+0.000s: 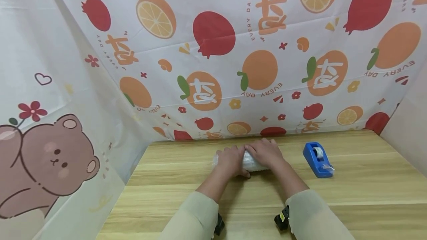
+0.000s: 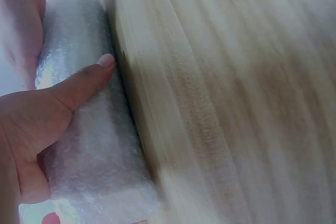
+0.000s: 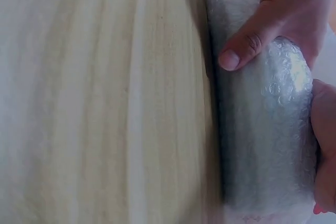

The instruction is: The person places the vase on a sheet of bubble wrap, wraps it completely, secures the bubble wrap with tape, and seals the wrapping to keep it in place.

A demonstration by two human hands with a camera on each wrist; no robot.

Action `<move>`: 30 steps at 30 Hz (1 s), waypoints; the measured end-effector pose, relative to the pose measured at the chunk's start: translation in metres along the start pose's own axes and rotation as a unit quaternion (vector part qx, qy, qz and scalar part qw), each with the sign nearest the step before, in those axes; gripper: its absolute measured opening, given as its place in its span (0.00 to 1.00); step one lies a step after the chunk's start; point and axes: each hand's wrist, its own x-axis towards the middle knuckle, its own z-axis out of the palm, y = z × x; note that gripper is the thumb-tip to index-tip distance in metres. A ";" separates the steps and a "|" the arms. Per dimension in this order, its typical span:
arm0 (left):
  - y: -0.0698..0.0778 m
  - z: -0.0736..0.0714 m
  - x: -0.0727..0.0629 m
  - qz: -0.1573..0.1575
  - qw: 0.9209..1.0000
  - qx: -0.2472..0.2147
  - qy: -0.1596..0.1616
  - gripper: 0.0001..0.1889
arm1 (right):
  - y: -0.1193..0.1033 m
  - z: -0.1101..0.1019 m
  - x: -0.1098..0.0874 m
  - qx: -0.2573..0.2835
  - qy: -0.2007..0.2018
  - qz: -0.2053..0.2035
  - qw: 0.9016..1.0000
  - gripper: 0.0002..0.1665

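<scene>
Two bare hands on one bubble-wrapped bundle (image 1: 252,163) right now; it's lying on its side on the wood-grain table (image 1: 160,195), towards the back and around the middle, long way running left to right; no clue what's inside, the wrap is too cloudy to tell.

Left hand (image 1: 229,160) has a proper grip on the left part; the thumb lies across the near face and the palm sits over the top, so it's only open as wide as the bundle is thick. Right hand (image 1: 267,153) is right beside it, bent over the top and far side with fingers curled over the wrap; its fingertips are tucked out of sight, so I can't tell how far round they reach.

Off to the right, apart from the hands, sits a blue tape dispenser (image 1: 313,165); it's got a roll of tape (image 1: 318,153) in it and a clear strip (image 1: 327,167) sticking out at the front end. Behind everything hangs a white cloth with fruit prints (image 1: 215,69) (oranges and what look like pomegranates, pretty cheerful honestly); on the left there's a brown cartoon bear (image 1: 61,158); both sleeves (image 1: 195,216) are pale.
</scene>
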 end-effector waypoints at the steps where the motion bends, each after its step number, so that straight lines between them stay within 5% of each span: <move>1: 0.000 0.000 0.000 0.001 1.000 -0.002 -0.001 0.52 | 0.000 0.000 -0.001 -0.001 0.003 -0.003 1.000 0.24; 20: -0.004 -0.002 0.006 0.000 1.000 -0.006 -0.022 0.53 | -0.003 0.003 -0.009 -0.022 0.014 -0.013 1.000 0.29; 30: -0.007 -0.008 0.006 0.015 0.997 -0.057 -0.045 0.52 | -0.006 0.003 -0.008 -0.027 -0.001 0.004 1.000 0.30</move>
